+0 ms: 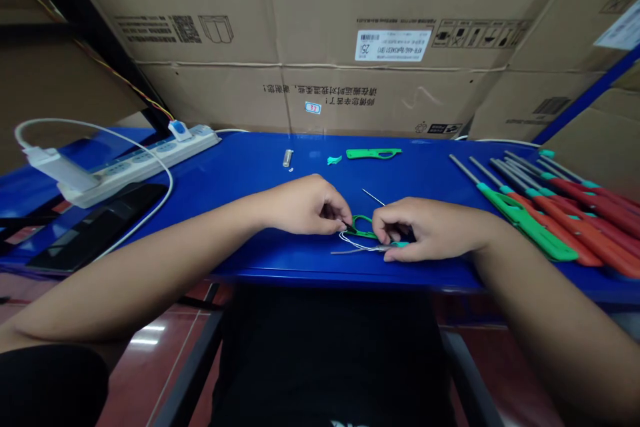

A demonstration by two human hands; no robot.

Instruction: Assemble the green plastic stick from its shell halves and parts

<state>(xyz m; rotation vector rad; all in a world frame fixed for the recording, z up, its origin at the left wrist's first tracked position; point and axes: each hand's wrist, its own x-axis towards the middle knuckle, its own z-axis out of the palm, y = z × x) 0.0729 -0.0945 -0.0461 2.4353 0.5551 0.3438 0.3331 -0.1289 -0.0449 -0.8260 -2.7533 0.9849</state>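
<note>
Black clothing (330, 353) fronts a blue table (280, 260) backed by cardboard (310, 33); hands (303, 207) (433, 227) pinch small wired parts (401, 245).

Across mid-frame, a blue table (240, 170) carries a power strip (143, 163) and black slab (90, 237) left, small cylinder (287, 159), teal piece (334, 161) and green casing (364, 154) centre, long-stemmed lighters (537, 223) right.

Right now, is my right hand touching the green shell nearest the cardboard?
Apart; the head view shows blue tabletop between the right hand and that green shell.
</note>
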